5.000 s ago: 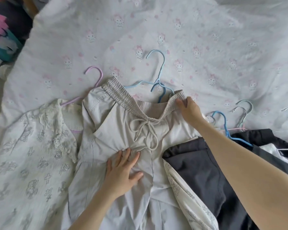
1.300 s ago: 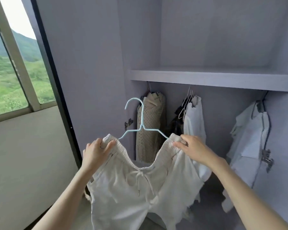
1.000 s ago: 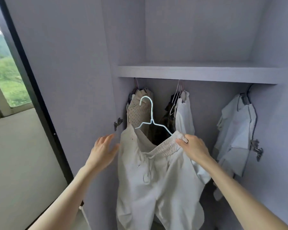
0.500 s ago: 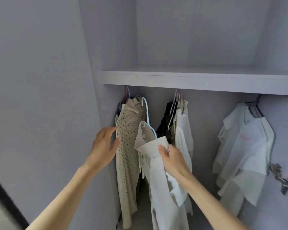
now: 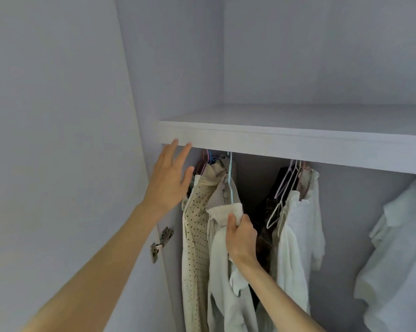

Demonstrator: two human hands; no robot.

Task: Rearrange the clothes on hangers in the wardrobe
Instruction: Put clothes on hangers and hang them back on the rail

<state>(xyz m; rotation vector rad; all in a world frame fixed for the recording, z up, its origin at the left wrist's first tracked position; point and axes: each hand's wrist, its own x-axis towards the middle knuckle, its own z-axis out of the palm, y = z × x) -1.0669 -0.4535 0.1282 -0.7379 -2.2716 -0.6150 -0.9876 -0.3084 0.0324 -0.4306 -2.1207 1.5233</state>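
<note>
Wardrobe point(image 5: 322, 56) interior, pale grey-lilac, fills view; door panel point(image 5: 53, 140) at L w/ metal hinge point(image 5: 161, 243) low on inner edge. Shelf point(image 5: 286, 140) spans across mid-height, clothes hanging beneath it; rail itself hidden behind shelf front.

Far R: white garment point(image 5: 398, 259), hanging apart from the rest, cut off by frame edge.
Centre-R group: white top point(image 5: 298, 236) w/ dark garment point(image 5: 267, 231) just L of it, several thin wire hangers point(image 5: 286, 188) bunched above, one hanging lower in front.
L group, close to side wall: beige dotted garment point(image 5: 195, 248), coloured hanger hooks above it, partly hidden.

Off-white drawstring trousers point(image 5: 223, 271) on pale blue hanger point(image 5: 230, 178), between dotted garment & dark garment, touching the dotted one. Hanger neck runs straight up behind shelf front; hook not visible, so can't tell if on rail. Waistband bunched at top, legs drooping down out of frame.

R hand point(image 5: 240, 238): grasping trousers at bunched waistband, fingers curled round fabric, thumb on top, forearm coming up from lower R.
L hand point(image 5: 168, 185): released, fingers straight & spread, palm fwd, fingertips overlapping underside edge of shelf, thumb by shoulder of dotted garment; contact w/ either unclear. Holding nothing.
</note>
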